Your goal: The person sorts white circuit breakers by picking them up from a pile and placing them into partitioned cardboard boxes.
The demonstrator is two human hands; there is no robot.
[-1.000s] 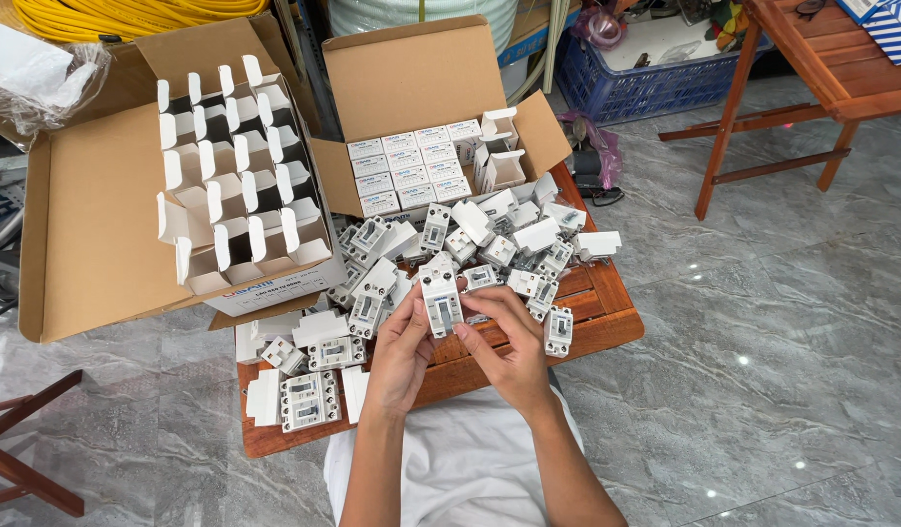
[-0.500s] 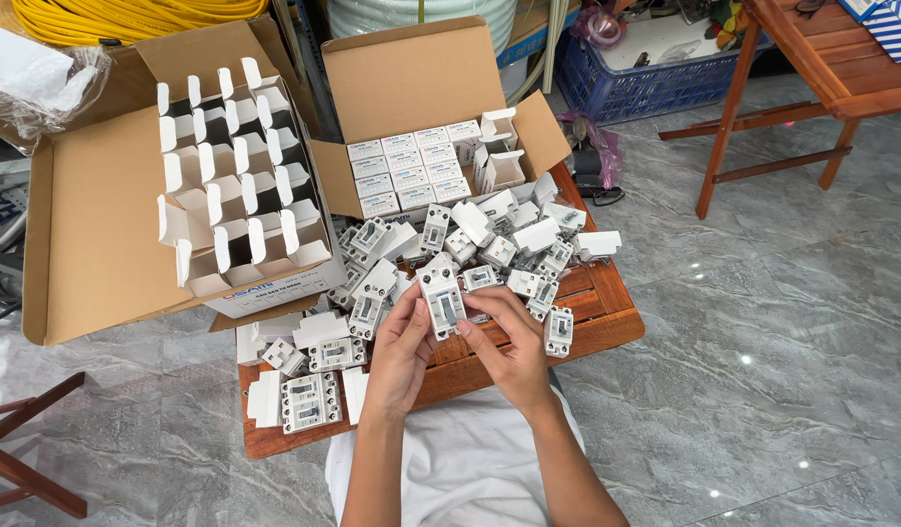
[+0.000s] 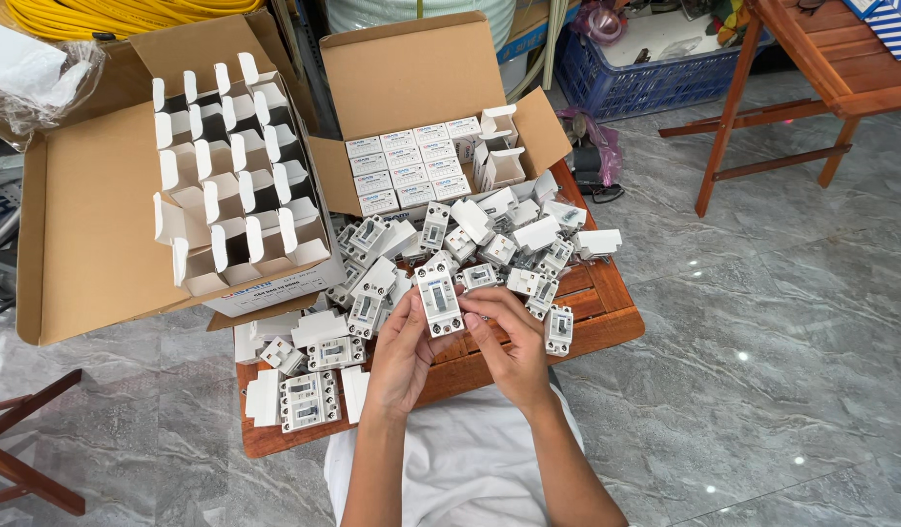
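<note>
**White breaker unit held above a wooden tabletop**

A white breaker unit [image 3: 439,301] is gripped upright between both hands: the left hand [image 3: 400,353] is closed on its left edge, the right hand [image 3: 509,344] on its lower right. A heap of like units [image 3: 470,244] is spread over the tabletop [image 3: 607,312], before an open carton [image 3: 411,98] of small boxes.

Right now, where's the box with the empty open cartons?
In the head view, the large cardboard box of open white cartons sits at the left, beside the wooden table and left of the smaller cardboard box of packed cartons.
</note>
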